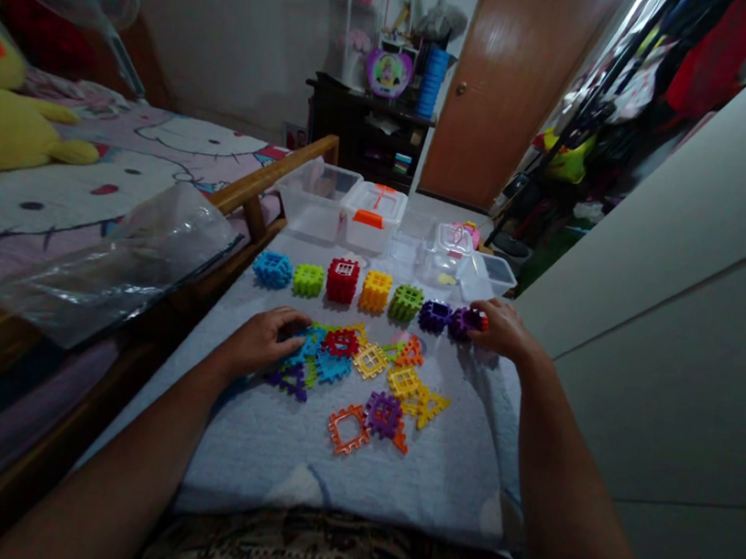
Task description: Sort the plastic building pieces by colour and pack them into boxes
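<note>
My right hand (501, 327) has its fingers closed on an orange piece (484, 323) beside the purple stack (463, 324) at the right end of a row. That row also holds a dark purple stack (435, 316), a green one (406, 303), a yellow one (375, 291), a red one (342, 282), a lime one (308, 281) and a blue one (272, 270). My left hand (271, 339) rests with curled fingers at the left edge of a loose pile, by blue pieces (333, 367); whether it grips one is unclear. An orange square frame (348, 430) and a purple piece (384, 414) lie nearer me.
Clear plastic boxes (316, 216) stand behind the row, one with an orange-latched lid (374, 210). A wooden bed rail (276, 175) and a plastic bag (131, 269) are at the left. A white cabinet (690, 296) borders the right side.
</note>
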{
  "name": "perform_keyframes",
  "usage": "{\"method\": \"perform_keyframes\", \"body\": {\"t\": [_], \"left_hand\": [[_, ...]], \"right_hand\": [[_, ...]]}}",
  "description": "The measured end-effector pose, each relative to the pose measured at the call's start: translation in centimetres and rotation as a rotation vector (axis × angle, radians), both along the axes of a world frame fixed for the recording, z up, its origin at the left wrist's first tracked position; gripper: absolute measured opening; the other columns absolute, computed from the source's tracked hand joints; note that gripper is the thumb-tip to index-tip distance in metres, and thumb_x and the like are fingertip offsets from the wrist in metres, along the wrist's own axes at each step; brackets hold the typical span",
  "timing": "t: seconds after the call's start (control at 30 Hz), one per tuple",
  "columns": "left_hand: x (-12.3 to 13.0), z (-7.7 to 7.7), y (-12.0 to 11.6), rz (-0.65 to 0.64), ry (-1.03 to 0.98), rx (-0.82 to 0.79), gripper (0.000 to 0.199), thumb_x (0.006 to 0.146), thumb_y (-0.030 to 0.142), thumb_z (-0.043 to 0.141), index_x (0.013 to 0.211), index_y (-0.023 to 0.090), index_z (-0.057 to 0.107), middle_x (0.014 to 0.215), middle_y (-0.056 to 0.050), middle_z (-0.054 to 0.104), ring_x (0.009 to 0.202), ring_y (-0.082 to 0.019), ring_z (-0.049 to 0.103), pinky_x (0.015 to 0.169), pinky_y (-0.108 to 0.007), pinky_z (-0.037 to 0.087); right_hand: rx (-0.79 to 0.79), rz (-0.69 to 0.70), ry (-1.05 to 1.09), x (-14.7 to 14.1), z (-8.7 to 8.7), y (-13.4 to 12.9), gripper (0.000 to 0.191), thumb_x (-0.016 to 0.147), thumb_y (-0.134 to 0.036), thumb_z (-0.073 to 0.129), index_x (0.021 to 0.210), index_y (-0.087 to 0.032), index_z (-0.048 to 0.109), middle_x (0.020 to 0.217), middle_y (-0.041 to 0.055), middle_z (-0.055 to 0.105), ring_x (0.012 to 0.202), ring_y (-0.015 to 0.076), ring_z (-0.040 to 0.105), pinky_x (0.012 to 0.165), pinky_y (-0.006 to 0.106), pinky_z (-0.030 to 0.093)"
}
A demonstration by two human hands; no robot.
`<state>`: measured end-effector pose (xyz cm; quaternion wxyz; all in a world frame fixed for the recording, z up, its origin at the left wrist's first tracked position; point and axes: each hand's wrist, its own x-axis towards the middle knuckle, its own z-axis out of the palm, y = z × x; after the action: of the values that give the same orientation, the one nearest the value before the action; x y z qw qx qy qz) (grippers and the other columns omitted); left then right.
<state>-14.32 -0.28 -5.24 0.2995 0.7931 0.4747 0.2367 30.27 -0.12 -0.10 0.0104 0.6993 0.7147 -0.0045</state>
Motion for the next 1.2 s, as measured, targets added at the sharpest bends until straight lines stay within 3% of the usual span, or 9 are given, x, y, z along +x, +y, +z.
{"method": "perform_keyframes", "body": {"t": [0.3, 0.47, 0.57, 0.7, 0.87, 1.0, 1.2], "left_hand": [[0.0, -0.1, 0.0, -0.003, 0.005, 0.011, 0.038, 0.076, 0.040, 0.059, 0.106, 0.018, 0.067, 0.106, -0.008, 0.068, 0.097, -0.025, 0.065, 0.089, -0.038, 0.051], [0.0, -0.3, 0.0, -0.004, -0.004, 0.019, 0.037, 0.076, 0.038, 0.060, 0.106, 0.017, 0.068, 0.103, -0.008, 0.067, 0.092, -0.024, 0.065, 0.085, -0.038, 0.052], [0.0, -0.3, 0.1, -0.009, -0.010, 0.026, 0.036, 0.076, 0.037, 0.060, 0.105, 0.017, 0.068, 0.103, -0.008, 0.067, 0.091, -0.024, 0.065, 0.085, -0.038, 0.052], [0.0, -0.2, 0.1, -0.004, -0.012, 0.015, 0.035, 0.075, 0.036, 0.061, 0.103, 0.018, 0.069, 0.101, -0.008, 0.067, 0.088, -0.023, 0.065, 0.082, -0.038, 0.052], [0.1, 0.0, -0.2, 0.031, -0.051, 0.042, 0.032, 0.075, 0.034, 0.062, 0.102, 0.018, 0.069, 0.098, -0.007, 0.067, 0.082, -0.021, 0.064, 0.079, -0.036, 0.053], [0.2, 0.0, -0.4, 0.091, -0.087, 0.038, 0.031, 0.078, 0.035, 0.059, 0.101, 0.017, 0.067, 0.099, -0.007, 0.068, 0.077, -0.019, 0.064, 0.075, -0.034, 0.054], [0.2, -0.1, -0.2, 0.156, -0.072, 0.065, 0.030, 0.079, 0.036, 0.057, 0.099, 0.017, 0.068, 0.095, -0.007, 0.071, 0.078, -0.020, 0.065, 0.077, -0.034, 0.053]], "right_hand": [[-0.003, -0.036, -0.014, -0.5, -0.5, 0.2, 0.052, 0.074, -0.034, 0.070, 0.124, -0.024, 0.064, 0.122, 0.0131, 0.061, 0.113, 0.0355, 0.051, 0.092, 0.044, 0.042], [0.176, -0.011, 0.036, -0.9, 0.0, -1.6, 0.065, 0.073, -0.035, 0.071, 0.135, -0.021, 0.055, 0.129, 0.0173, 0.056, 0.113, 0.0387, 0.049, 0.091, 0.050, 0.042], [0.230, 0.153, 0.152, -3.8, 1.1, -4.9, 0.056, 0.079, -0.037, 0.067, 0.131, -0.021, 0.055, 0.122, 0.0156, 0.058, 0.109, 0.0347, 0.051, 0.091, 0.048, 0.043], [0.044, 0.446, 0.243, -10.4, 1.5, -10.0, 0.041, 0.082, -0.048, 0.066, 0.114, -0.022, 0.061, 0.114, 0.0105, 0.058, 0.103, 0.0282, 0.052, 0.091, 0.042, 0.043], [-0.031, 0.453, 0.204, -15.5, -0.6, -12.7, 0.044, 0.073, -0.055, 0.074, 0.097, -0.019, 0.062, 0.107, 0.0113, 0.057, 0.102, 0.0294, 0.050, 0.090, 0.043, 0.042], [-0.022, 0.443, 0.225, -15.8, -1.5, -12.6, 0.039, 0.074, -0.048, 0.074, 0.097, -0.019, 0.062, 0.107, 0.0115, 0.056, 0.102, 0.0296, 0.050, 0.089, 0.044, 0.043], [-0.027, 0.509, 0.397, -14.7, -0.1, -12.5, 0.040, 0.077, -0.033, 0.072, 0.112, -0.019, 0.059, 0.109, 0.0108, 0.056, 0.102, 0.0269, 0.052, 0.092, 0.042, 0.045]]}}
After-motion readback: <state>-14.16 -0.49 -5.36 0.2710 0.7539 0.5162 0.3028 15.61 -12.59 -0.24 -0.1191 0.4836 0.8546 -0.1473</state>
